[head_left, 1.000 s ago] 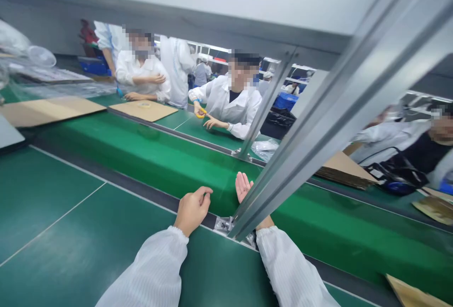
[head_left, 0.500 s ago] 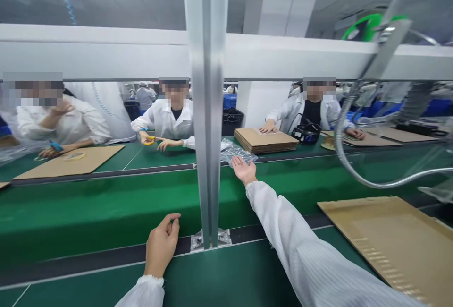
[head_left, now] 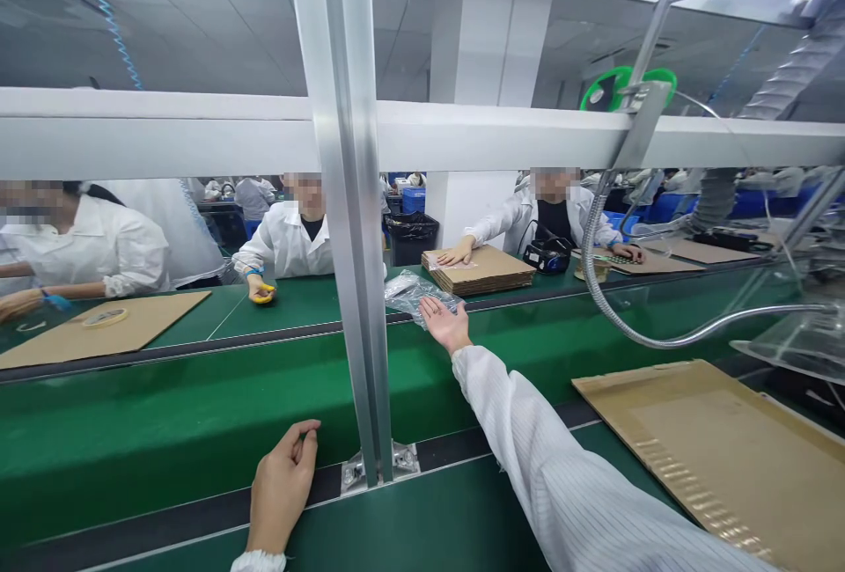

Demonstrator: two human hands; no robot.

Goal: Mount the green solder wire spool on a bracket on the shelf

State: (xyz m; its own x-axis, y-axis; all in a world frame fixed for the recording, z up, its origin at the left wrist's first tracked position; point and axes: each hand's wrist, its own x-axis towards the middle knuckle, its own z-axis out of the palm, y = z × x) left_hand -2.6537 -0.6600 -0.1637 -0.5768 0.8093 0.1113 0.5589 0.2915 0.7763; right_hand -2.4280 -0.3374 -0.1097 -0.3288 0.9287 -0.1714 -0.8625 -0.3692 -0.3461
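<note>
My right hand (head_left: 446, 324) reaches across the green belt with its palm up and fingers stretched out. Small dark specks show on the palm, too small to name. Just beyond the fingertips, against the far edge, lies a clear plastic bag (head_left: 413, 292). My left hand (head_left: 282, 484) hovers over the near edge, left of the metal post (head_left: 353, 229). Its fingers are curled in, thumb close to the index finger, and I see nothing in them.
A large cardboard sheet (head_left: 719, 449) lies at right on my bench. Across the belt, a co-worker's hand rests on stacked cardboard (head_left: 492, 271); another co-worker's hand holds something yellow (head_left: 264, 294). A tape roll (head_left: 106, 318) lies on cardboard. A metal hose (head_left: 598, 290) hangs at right.
The view has shifted, so most things sit a little further left. The co-worker opposite has drawn back one hand and lowered the yellow item. My hands keep nearly the same pose.
</note>
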